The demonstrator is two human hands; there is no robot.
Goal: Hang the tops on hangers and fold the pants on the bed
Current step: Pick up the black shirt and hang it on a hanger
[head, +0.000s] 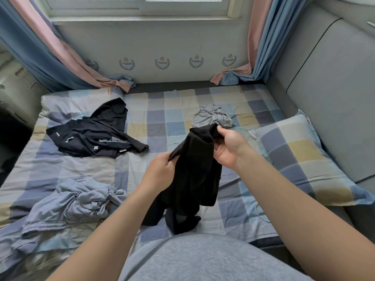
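Both hands on the black garment (196, 175), held up over the middle of the bed (162, 118). My right hand (227, 147) is clamped on its bunched top edge, farther and higher. My left hand (162, 169) pinches a side edge, nearer and lower. The long axis hangs from the hands down toward me, tail touching the sheet. Top or pants: cannot tell. Likely next: pull the 2 grips apart, left and right.

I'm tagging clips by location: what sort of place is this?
Most likely a home bedroom: a bed in a checked sheet, a matching pillow, and curtains beside a window.
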